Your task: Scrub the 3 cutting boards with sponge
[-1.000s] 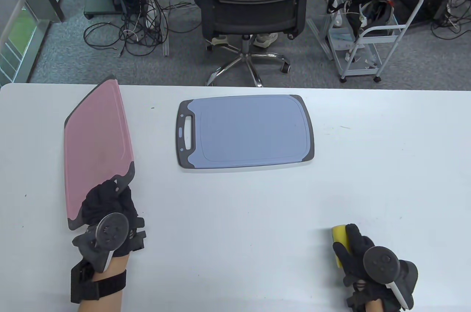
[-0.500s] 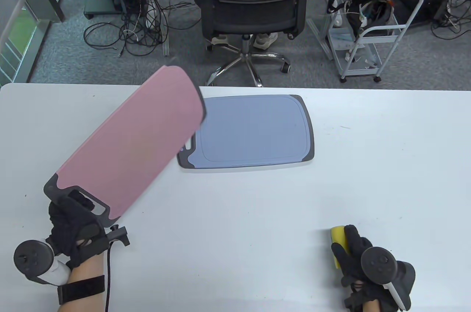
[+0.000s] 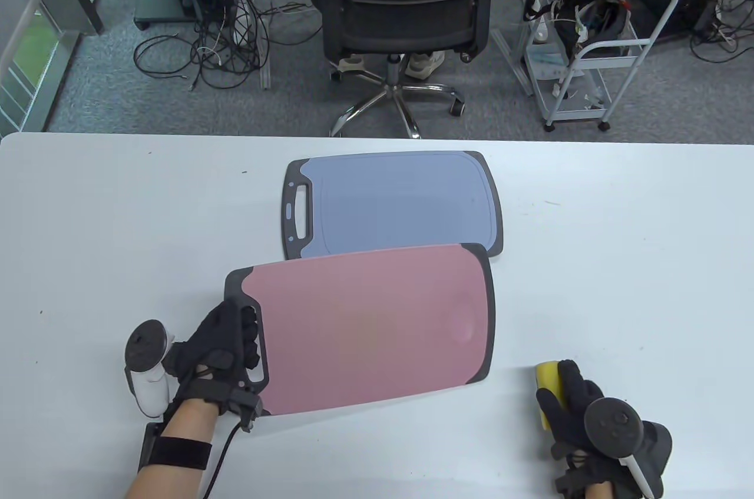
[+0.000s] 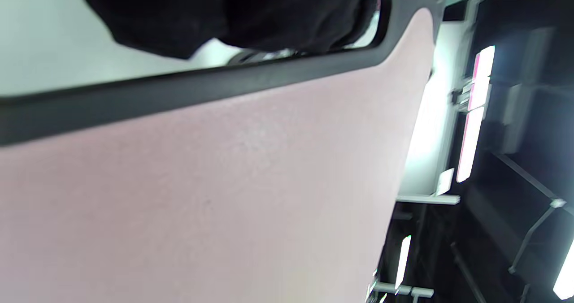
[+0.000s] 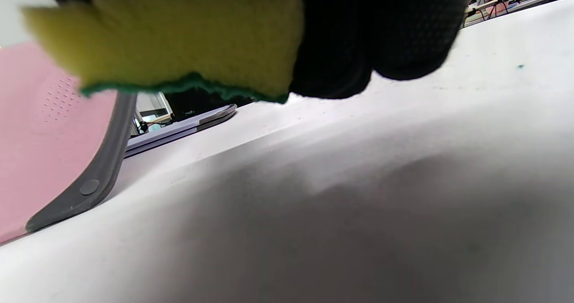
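My left hand grips the dark handle of a pink cutting board, fingers curled through the handle slot. The board is held roughly level near the table's front, its far edge overlapping the near edge of the blue cutting board, which lies flat mid-table. In the left wrist view the pink cutting board fills the frame under my gloved fingers. My right hand holds a yellow sponge at the front right. The right wrist view shows the sponge with a green scrub layer, and the pink cutting board's right end raised off the table.
The white table ends at its far edge just behind the blue board. Beyond it stand a black office chair, a white cart and floor cables.
My left hand swung the pink board from the table's left side, where it stood tilted up, across to the front middle and turned it nearly flat. My right hand stayed put with the sponge.
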